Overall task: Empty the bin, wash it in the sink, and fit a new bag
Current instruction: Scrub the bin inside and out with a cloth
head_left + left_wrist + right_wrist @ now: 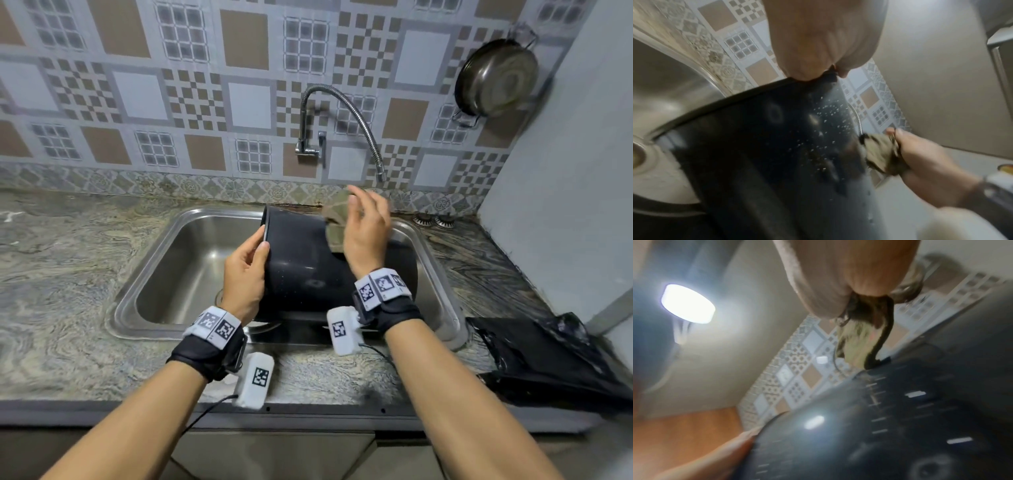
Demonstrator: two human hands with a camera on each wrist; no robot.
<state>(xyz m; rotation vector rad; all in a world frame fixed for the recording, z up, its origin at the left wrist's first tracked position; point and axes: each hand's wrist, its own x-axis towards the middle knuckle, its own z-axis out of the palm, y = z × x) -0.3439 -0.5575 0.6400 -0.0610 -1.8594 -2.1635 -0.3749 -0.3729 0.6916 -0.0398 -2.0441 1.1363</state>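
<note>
Bin: the black bin point(301, 270) is lying on its side across the steel sink point(178, 260), mouth facing left, so its wet outer wall is facing up for scrubbing.
Left hand: the left hand point(245, 274) is gripping the bin's rim, thumb outside, steadying it against rolling.
Right hand: the right hand point(366, 229) is clutching an olive scrub cloth point(334, 222), pressing it to the wall near the base.
Tap: the flexible tap point(342, 116) is hanging above, no water visible.
New bag: a black bag point(548, 356) is waiting on the table point(61, 274), right of the sink.
Stage: judging by droplets, washing is under way.
</note>
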